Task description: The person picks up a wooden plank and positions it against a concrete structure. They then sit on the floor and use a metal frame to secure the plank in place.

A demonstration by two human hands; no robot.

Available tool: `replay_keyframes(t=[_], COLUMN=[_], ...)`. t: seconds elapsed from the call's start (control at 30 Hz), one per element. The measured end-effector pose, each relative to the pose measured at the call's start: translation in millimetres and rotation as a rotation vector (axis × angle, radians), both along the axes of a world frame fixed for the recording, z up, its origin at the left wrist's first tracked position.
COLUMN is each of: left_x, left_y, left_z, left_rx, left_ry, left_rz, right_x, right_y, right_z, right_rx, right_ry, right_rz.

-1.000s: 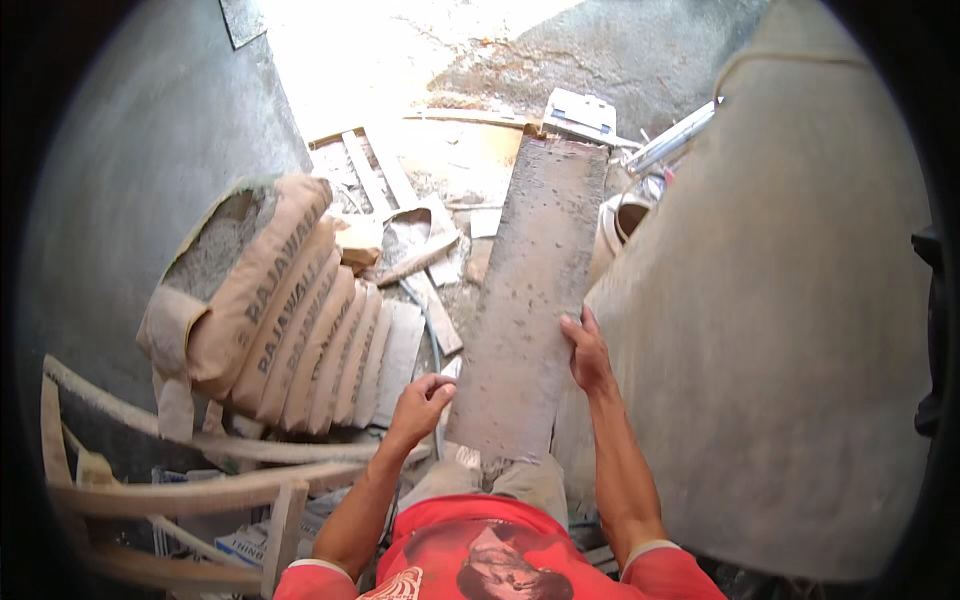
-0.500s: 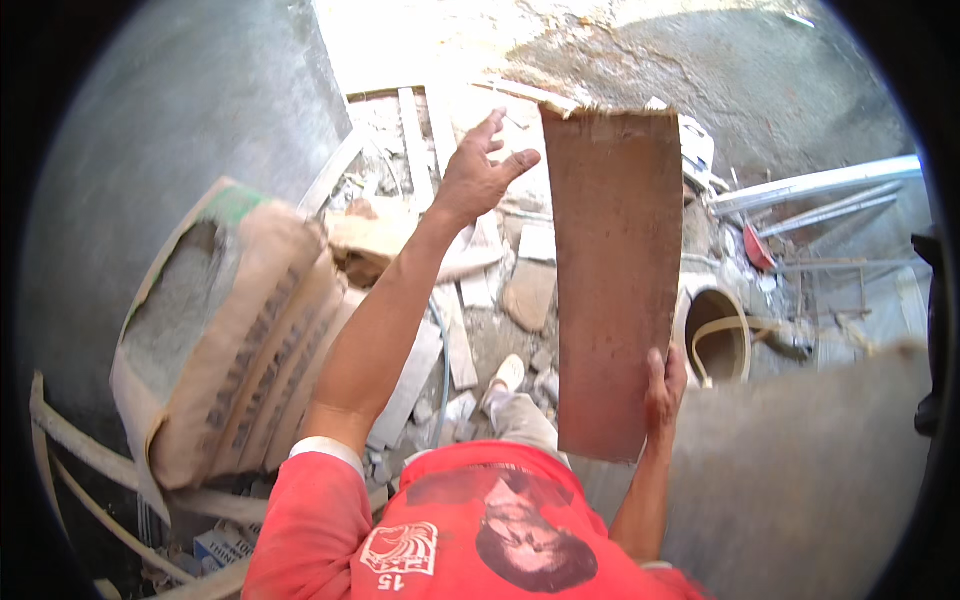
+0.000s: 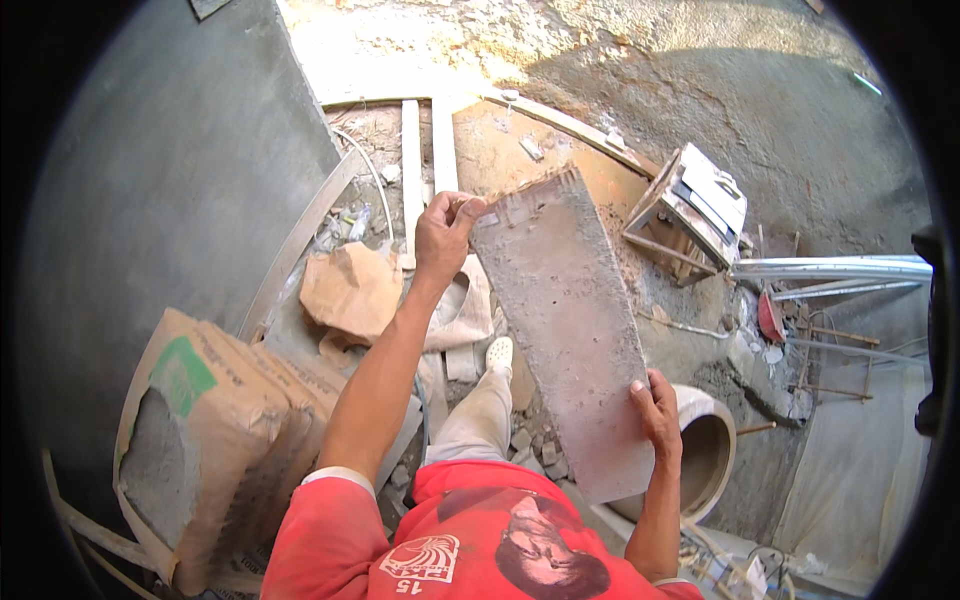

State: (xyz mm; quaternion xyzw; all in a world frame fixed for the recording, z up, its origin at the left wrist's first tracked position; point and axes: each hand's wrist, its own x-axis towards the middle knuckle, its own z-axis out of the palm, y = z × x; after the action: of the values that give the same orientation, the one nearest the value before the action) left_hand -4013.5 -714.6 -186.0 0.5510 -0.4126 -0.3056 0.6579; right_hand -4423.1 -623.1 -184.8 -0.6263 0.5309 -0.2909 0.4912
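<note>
Board point(image 3: 560, 320), grey, long axis slanting far-left to near-right. Left hand point(image 3: 445, 238): pinching far-left corner. Right hand point(image 3: 660, 415): gripping near right edge, fingertips probably beneath.

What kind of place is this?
Probably a building or renovation site: there's an open paper sack of grey powder at the left, broken rubble on the ground, and a rough board crusted with grey residue.

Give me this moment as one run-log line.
left hand: grips flat board at far left corner | right hand: grips its right edge, nearer end | nearby: paper sacks, round-mouthed container
</note>
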Motion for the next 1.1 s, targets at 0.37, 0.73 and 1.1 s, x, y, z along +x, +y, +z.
replay_keyframes(t=[0.37, 0.73, 1.1], left_x=[74, 110, 203], left_y=[-163, -233, -291], left_z=[-63, -92, -55], left_rx=[0.492, 0.547, 0.667], left_ry=[0.522, 0.721, -0.590], left_rz=[0.128, 0.016, 0.510], right_x=[67, 84, 238], right_y=[-248, -422, -616], right_z=[36, 27, 16], right_rx=[-0.052, -0.009, -0.165], right_ry=[0.475, 0.501, 0.538], right_rz=[0.260, 0.468, 0.791])
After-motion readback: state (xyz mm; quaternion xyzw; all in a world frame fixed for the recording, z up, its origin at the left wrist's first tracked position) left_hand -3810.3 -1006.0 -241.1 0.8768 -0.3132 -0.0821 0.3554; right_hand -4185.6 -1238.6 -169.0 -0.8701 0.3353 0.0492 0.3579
